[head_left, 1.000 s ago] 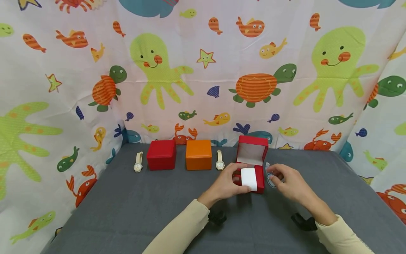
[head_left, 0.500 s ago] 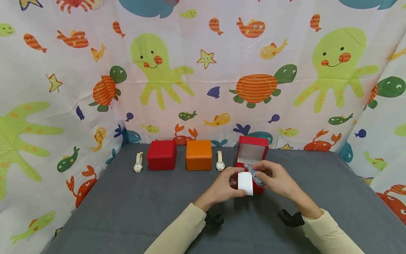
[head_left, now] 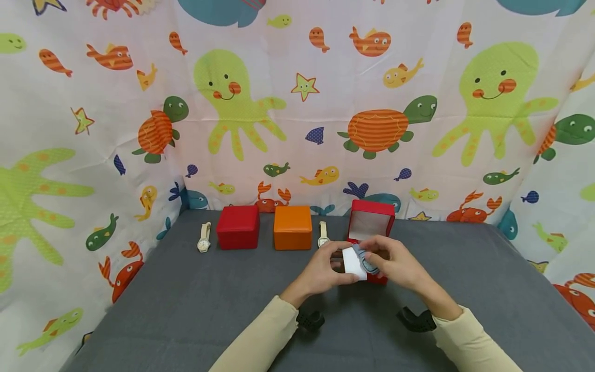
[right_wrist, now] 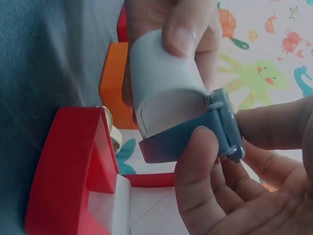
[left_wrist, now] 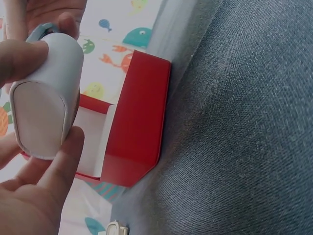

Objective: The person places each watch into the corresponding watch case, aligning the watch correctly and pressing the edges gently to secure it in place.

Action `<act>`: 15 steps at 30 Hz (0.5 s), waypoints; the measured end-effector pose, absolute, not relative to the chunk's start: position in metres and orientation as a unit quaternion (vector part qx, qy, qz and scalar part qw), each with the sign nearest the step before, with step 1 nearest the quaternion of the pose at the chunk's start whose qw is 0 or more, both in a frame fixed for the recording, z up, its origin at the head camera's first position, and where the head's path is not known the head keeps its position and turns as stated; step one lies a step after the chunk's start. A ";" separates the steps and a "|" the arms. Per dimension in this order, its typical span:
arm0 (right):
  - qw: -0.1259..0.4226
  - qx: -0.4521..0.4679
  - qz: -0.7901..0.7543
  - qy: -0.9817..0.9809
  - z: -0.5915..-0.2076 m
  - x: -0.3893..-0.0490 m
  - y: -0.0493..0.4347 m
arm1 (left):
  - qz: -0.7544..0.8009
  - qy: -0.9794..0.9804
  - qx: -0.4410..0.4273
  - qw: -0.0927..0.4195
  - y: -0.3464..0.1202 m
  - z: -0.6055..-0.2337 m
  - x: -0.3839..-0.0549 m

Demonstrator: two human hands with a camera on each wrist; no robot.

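My left hand [head_left: 318, 269] grips a white watch cushion [head_left: 352, 263] between thumb and fingers; the left wrist view shows one flat end of the cushion [left_wrist: 40, 117]. A blue-grey wristwatch [right_wrist: 227, 125] is pinched in my right hand [head_left: 395, 261], its strap [right_wrist: 181, 139] across the cushion's other end in the right wrist view. Watch and cushion meet, or nearly so; the strap is not seen wrapped round the cushion. Behind and below both hands is a red watch box [head_left: 372, 208], its lid standing up and its pale lining showing.
Left of the open box lies a cream-strapped watch [head_left: 323, 233]. Further left stand an orange box [head_left: 292, 228] and a closed red box [head_left: 238, 228], then another cream-strapped watch [head_left: 203, 237]. A sea-animal curtain [head_left: 297, 103] hangs behind the grey tabletop [head_left: 186, 310].
My right hand has brought the watch leftward from beside the open box to the cushion. My left hand has lifted the cushion slightly left and tilted it.
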State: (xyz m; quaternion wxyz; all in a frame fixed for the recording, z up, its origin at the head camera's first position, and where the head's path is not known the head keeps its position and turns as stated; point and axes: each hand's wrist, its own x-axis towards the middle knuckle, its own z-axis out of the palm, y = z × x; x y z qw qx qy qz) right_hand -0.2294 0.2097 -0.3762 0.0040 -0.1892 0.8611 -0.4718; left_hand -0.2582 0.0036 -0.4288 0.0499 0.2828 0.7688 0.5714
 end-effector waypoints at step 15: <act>-0.071 -0.186 -0.421 0.885 -0.392 -0.226 0.198 | 0.619 0.765 0.178 0.020 -0.001 -0.426 -0.260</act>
